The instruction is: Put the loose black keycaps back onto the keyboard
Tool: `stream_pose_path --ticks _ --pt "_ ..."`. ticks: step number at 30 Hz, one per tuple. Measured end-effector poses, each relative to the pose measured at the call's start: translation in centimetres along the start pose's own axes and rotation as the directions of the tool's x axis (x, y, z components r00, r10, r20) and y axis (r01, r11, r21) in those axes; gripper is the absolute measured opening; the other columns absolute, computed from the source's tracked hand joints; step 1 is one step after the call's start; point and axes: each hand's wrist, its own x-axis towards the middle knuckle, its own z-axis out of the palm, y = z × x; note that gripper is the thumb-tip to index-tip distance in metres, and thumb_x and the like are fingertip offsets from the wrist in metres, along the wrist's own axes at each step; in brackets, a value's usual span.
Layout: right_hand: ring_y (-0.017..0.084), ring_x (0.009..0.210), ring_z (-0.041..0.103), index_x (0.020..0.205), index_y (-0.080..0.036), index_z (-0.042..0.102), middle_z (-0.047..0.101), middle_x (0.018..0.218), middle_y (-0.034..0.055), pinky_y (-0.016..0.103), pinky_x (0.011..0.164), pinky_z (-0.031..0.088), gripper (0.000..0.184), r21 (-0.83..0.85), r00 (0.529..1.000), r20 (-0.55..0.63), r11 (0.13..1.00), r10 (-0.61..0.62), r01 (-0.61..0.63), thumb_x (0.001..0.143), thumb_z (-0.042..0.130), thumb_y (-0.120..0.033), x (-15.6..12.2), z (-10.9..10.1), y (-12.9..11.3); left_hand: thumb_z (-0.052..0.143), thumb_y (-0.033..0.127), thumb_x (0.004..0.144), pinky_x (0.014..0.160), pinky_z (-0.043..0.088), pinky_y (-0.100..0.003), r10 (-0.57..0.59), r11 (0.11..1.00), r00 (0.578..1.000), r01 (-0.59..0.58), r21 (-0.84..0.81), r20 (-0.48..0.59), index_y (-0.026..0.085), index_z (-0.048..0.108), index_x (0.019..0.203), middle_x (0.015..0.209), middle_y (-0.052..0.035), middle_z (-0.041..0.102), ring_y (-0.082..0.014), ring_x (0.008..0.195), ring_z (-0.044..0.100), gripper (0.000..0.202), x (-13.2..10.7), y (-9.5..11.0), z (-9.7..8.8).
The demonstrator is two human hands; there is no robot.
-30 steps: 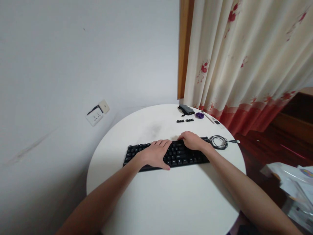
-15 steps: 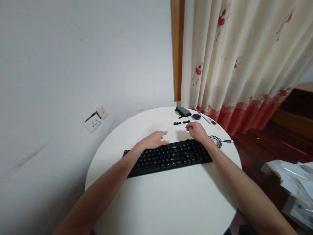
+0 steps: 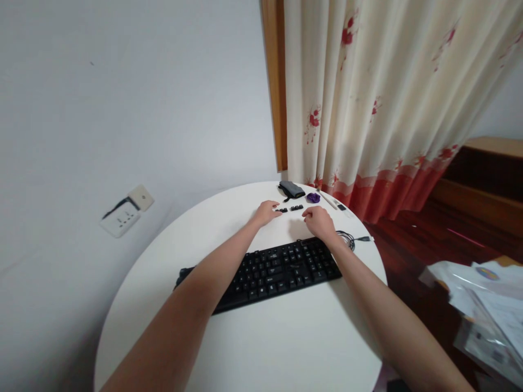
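Note:
A black keyboard (image 3: 269,269) lies across the round white table (image 3: 261,332). Beyond it sit two short rows of loose black keycaps (image 3: 297,207). My left hand (image 3: 266,212) reaches past the keyboard, its fingertips touching the left row of keycaps, fingers curled together. My right hand (image 3: 317,221) hovers just behind the keyboard's far edge, near the right row of keycaps, its fingers bent in a loose pinch; I cannot make out anything in it.
At the table's far edge lie a grey pouch (image 3: 291,189), a small purple object (image 3: 313,197) and a thin white tool (image 3: 332,202). The keyboard's coiled cable (image 3: 347,237) rests at the right. A flowered curtain (image 3: 379,103) hangs behind; papers (image 3: 482,305) lie at the right.
Both hands lifted off the keyboard and moved forward to the loose keycaps. The view swung to the right.

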Motion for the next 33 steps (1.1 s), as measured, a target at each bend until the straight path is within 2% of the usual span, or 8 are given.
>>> stream_pose_path --ticks 5,8,12,16,19,23,27,33 --pt "0.022 0.096 0.063 0.097 -0.023 0.073 0.071 0.099 0.0088 0.031 0.083 0.046 0.031 0.006 1.0 -0.016 1.0 0.021 -0.021 0.086 0.045 -0.017 0.6 0.1 0.7 0.069 0.022 0.08 0.092 0.045 -0.034 0.029 1.0 1.0 -0.029 -0.003 0.008 0.012 0.076 0.098 0.104 -0.0123 0.072 -0.0247 0.098 0.063 0.021 0.1 0.6 0.4" --pt "0.02 0.095 0.064 0.097 -0.021 0.073 0.071 0.1 0.0084 0.03 0.085 0.046 0.03 0.036 0.999 -0.004 0.998 -0.053 0.053 0.086 0.046 -0.015 0.5 0.5 0.5 0.07 0.021 0.079 0.087 0.046 -0.034 0.043 0.999 0.999 -0.042 -0.015 0.013 0.013 0.077 0.095 0.099 -0.0122 0.073 -0.0241 0.093 0.064 0.02 -0.9 0.7 -0.1" --pt "0.018 0.089 0.065 0.101 -0.017 0.072 0.072 0.101 0.0087 0.028 0.085 0.047 0.024 0.117 0.97 0.027 0.964 -0.243 0.238 0.086 0.053 -0.017 -0.2 1.7 -0.5 0.072 0.02 0.076 0.079 0.048 -0.03 0.059 0.998 0.997 -0.057 -0.04 0.047 0.015 0.078 0.091 0.091 -0.0087 0.075 -0.0212 0.082 0.066 0.018 -3.7 1.1 -1.6" --pt "0.016 0.081 0.066 0.102 -0.014 0.07 0.072 0.099 0.0089 0.028 0.08 0.049 0.021 0.269 0.916 0.024 0.885 -0.4 0.38 0.085 0.063 -0.024 -1.3 3.4 -1.9 0.072 0.025 0.076 0.073 0.047 -0.028 0.098 0.992 0.993 -0.093 -0.081 0.072 0.02 0.078 0.092 0.086 -0.0045 0.075 -0.0186 0.077 0.065 0.017 -7.8 2.1 -3.3" --pt "0.016 0.08 0.066 0.101 -0.014 0.07 0.072 0.098 0.0091 0.027 0.077 0.05 0.021 0.372 0.878 0.015 0.818 -0.478 0.439 0.083 0.066 -0.025 -2.4 4.4 -3.0 0.072 0.027 0.077 0.071 0.046 -0.027 0.131 0.984 0.989 -0.122 -0.127 0.064 0.021 0.078 0.094 0.084 -0.0038 0.074 -0.0178 0.075 0.063 0.019 -11.1 2.9 -4.0" --pt "0.016 0.08 0.065 0.094 -0.015 0.071 0.072 0.088 0.0059 0.027 0.076 0.049 0.014 0.484 0.825 0.076 0.744 -0.56 0.461 0.083 0.065 -0.022 -3.8 4.9 -4.2 0.072 0.03 0.079 0.071 0.046 -0.027 0.117 0.983 0.993 -0.112 -0.145 0.026 0.022 0.078 0.096 0.084 -0.0037 0.072 -0.0177 0.075 0.062 0.02 -14.6 3.3 -4.4" --pt "0.016 0.079 0.065 0.093 -0.016 0.071 0.073 0.086 0.0041 0.027 0.076 0.049 0.013 0.514 0.79 0.16 0.733 -0.591 0.445 0.082 0.064 -0.019 -4.8 4.7 -4.9 0.072 0.03 0.079 0.074 0.047 -0.028 0.114 0.983 0.993 -0.114 -0.145 -0.01 0.023 0.077 0.098 0.086 -0.0035 0.071 -0.0183 0.077 0.062 0.021 -16.5 3.0 -4.4" --pt "0.015 0.077 0.063 0.091 -0.016 0.071 0.072 0.083 0.0028 0.025 0.074 0.046 0.012 0.458 0.769 0.179 0.744 -0.613 0.487 0.082 0.063 -0.017 -5.3 4.5 -5.2 0.073 0.03 0.079 0.082 0.048 -0.03 0.143 0.974 0.989 -0.146 -0.176 -0.025 0.023 0.077 0.095 0.09 -0.0032 0.072 -0.0198 0.085 0.064 0.018 -17.1 2.2 -4.0"
